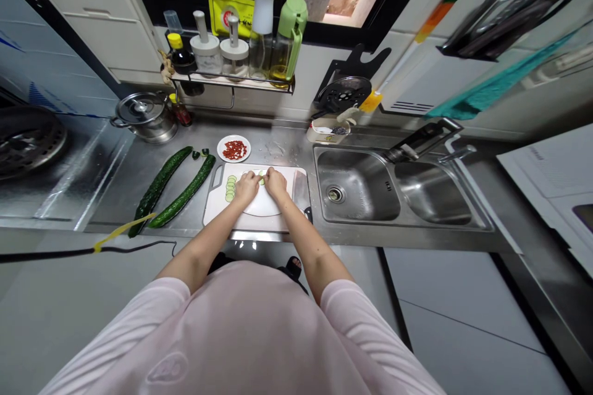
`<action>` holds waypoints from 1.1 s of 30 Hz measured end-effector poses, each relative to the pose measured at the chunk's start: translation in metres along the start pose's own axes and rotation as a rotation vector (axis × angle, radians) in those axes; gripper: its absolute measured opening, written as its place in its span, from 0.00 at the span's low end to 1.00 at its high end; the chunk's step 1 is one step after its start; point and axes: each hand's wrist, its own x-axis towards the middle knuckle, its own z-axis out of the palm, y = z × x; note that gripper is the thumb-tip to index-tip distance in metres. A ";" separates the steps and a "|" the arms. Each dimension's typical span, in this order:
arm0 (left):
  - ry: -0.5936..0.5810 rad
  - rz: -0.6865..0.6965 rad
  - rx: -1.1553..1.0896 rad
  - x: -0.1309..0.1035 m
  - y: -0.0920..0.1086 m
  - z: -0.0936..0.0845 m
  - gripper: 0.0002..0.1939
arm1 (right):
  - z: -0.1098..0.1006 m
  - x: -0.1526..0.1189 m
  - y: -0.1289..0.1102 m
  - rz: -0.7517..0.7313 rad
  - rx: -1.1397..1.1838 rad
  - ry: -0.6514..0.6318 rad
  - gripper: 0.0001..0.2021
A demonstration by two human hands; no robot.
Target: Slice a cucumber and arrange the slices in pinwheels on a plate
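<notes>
Both my hands are close together over a white plate (265,205) on the white cutting board (215,205). My left hand (247,187) has its fingers closed at the plate's far part. My right hand (275,182) is closed beside it, with pale green cucumber slices (262,179) between the two hands. Exactly which fingers grip the slices is too small to tell. A column of cucumber slices (230,188) lies on the board left of my left hand. A knife (300,188) rests on the board's right side, its dark handle toward me.
Two long cucumbers (162,182) lie on the steel counter at left, near a steel pot (147,117). Behind the board sits a plate of chopped red pieces (235,149). A double sink (359,188) is on the right. Bottles and jars stand on a wall shelf (231,80).
</notes>
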 end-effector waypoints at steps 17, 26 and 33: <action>-0.090 0.076 0.099 -0.003 0.002 -0.001 0.20 | -0.007 0.001 -0.006 0.040 0.012 -0.025 0.11; -0.085 0.068 0.122 -0.004 0.003 -0.003 0.19 | -0.002 0.002 0.002 0.020 0.015 0.009 0.10; -0.095 0.066 0.072 -0.003 0.003 -0.004 0.18 | 0.000 -0.002 0.006 -0.007 0.033 0.037 0.10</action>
